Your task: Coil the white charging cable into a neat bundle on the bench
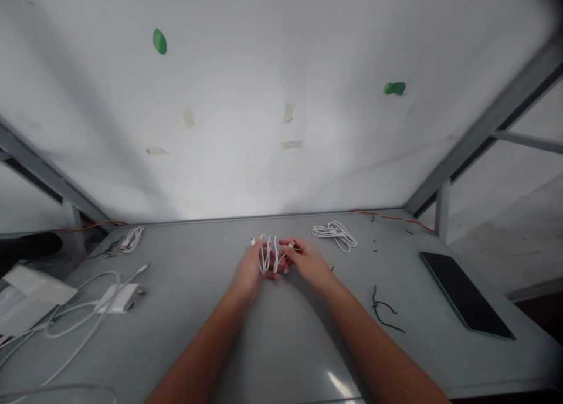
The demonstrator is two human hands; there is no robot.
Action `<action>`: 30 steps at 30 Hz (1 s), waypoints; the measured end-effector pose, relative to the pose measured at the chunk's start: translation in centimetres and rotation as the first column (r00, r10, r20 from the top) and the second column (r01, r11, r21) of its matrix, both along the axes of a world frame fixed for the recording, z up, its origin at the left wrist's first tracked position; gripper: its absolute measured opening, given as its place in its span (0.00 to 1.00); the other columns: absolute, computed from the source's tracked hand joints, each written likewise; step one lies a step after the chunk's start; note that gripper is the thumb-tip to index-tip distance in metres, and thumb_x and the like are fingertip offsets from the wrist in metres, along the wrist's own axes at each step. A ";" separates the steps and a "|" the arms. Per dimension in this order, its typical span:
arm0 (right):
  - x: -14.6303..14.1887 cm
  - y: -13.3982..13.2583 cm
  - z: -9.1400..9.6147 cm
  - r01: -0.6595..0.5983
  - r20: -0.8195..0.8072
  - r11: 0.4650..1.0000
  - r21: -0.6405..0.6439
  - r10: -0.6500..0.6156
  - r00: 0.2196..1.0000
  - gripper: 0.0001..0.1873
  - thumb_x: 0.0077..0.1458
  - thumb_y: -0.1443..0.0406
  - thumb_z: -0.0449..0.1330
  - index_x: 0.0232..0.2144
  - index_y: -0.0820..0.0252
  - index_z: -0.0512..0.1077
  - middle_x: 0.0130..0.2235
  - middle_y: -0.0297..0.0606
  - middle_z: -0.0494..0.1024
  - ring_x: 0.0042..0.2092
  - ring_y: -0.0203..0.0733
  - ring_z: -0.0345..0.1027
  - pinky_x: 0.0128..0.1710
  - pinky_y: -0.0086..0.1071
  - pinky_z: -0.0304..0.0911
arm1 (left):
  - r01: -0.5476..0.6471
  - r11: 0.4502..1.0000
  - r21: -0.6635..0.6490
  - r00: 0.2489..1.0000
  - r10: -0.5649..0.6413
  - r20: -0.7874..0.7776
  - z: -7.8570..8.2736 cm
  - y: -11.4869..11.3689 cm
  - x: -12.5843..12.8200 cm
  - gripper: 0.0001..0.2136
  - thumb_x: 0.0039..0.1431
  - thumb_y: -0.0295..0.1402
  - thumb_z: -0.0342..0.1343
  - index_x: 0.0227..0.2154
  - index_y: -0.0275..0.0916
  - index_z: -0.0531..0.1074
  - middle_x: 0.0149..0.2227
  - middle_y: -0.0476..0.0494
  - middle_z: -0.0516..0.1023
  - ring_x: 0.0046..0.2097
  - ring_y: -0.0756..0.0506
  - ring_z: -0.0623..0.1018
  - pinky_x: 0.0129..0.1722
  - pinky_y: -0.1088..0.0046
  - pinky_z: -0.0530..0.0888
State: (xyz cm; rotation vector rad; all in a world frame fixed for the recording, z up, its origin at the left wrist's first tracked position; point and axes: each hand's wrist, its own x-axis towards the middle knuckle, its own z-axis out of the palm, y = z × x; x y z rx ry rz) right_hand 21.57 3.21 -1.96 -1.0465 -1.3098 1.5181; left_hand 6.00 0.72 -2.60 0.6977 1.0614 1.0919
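Observation:
Between my two hands, a white USB cable (265, 257) is held in loose loops above the grey table (281, 345). My left hand (250, 270) is closed round the left side of the loops, and one small plug end sticks up by its thumb. With thumb and fingers, my right hand (308, 262) pinches the cable near its USB plug (291, 245). Some fingertips are hidden behind the loops. Just beyond my right hand, a second coiled white cable (336, 234) lies flat on the table.
At the left are a bundled white cable (132, 238), a white power adapter (118, 298) with a long cord, and a white box (33, 298). Black ties (385, 310) and a dark tablet (466, 295) lie to the right. A white wall panel (237, 175) closes off the back.

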 end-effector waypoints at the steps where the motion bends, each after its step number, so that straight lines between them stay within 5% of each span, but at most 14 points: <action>1: 0.0 -0.1 0.2 -0.011 -0.015 1.000 -0.001 0.011 1.000 0.21 0.54 0.54 0.66 0.44 0.63 0.76 0.24 0.34 0.79 0.23 0.39 0.72 0.27 0.33 0.67 | 0.012 1.000 0.008 1.000 -0.012 0.005 0.3 -0.1 0.0 0.28 0.62 0.59 0.52 0.43 0.35 0.74 0.29 0.43 0.78 0.29 0.46 0.76 0.25 0.72 0.71; 6: 0.0 -0.3 0.8 -0.028 -0.117 0.999 0.018 0.030 0.993 0.25 0.53 0.50 0.67 0.46 0.62 0.76 0.27 0.34 0.79 0.25 0.40 0.73 0.31 0.36 0.70 | 0.062 0.985 0.162 0.998 -0.056 -0.038 0.5 -0.4 0.3 0.27 0.53 0.57 0.66 0.39 0.36 0.74 0.28 0.47 0.76 0.29 0.48 0.75 0.25 0.75 0.69; 12: 1.0 0.9 0.5 0.101 -0.159 0.995 0.016 -0.098 0.982 0.23 0.48 0.49 0.70 0.41 0.57 0.77 0.30 0.34 0.77 0.29 0.43 0.75 0.27 0.36 0.69 | -0.250 0.960 0.125 0.962 0.261 -0.078 -1.2 0.8 -0.7 0.23 0.51 0.54 0.67 0.33 0.38 0.72 0.29 0.47 0.78 0.28 0.47 0.78 0.32 0.70 0.75; 16: 2.0 1.6 0.3 0.164 -0.179 0.986 0.018 -0.158 0.971 0.22 0.47 0.50 0.71 0.40 0.56 0.77 0.29 0.34 0.76 0.27 0.43 0.74 0.25 0.35 0.68 | -0.309 0.950 0.045 0.950 0.307 0.050 -0.6 1.6 -2.4 0.13 0.57 0.41 0.65 0.33 0.40 0.68 0.38 0.39 0.83 0.34 0.43 0.83 0.38 0.64 0.79; 21: 1.7 1.3 -0.2 0.083 -0.186 0.995 -0.063 -0.093 0.978 0.22 0.47 0.54 0.72 0.42 0.58 0.77 0.29 0.34 0.77 0.27 0.42 0.73 0.24 0.35 0.68 | -0.204 0.979 0.002 0.973 0.203 0.112 0.5 1.3 -3.0 0.09 0.60 0.38 0.59 0.35 0.40 0.66 0.42 0.35 0.84 0.39 0.40 0.85 0.39 0.62 0.80; 27: 0.9 0.3 -0.2 -0.213 -0.116 0.972 -0.095 0.202 0.973 0.20 0.50 0.51 0.70 0.33 0.62 0.77 0.24 0.33 0.75 0.23 0.36 0.67 0.25 0.31 0.64 | 0.158 0.984 0.077 0.986 -0.154 -0.064 0.2 0.3 -1.0 0.30 0.58 0.60 0.55 0.47 0.36 0.73 0.38 0.33 0.82 0.35 0.38 0.83 0.25 0.68 0.76; 30: 0.4 0.4 -0.3 -0.205 -0.151 0.971 -0.118 0.187 0.971 0.18 0.48 0.52 0.69 0.27 0.61 0.75 0.23 0.33 0.74 0.22 0.33 0.63 0.22 0.28 0.58 | 0.209 0.958 0.197 0.960 -0.163 -0.230 -0.1 -0.1 -0.2 0.32 0.57 0.61 0.55 0.49 0.36 0.77 0.32 0.35 0.81 0.28 0.41 0.78 0.21 0.68 0.74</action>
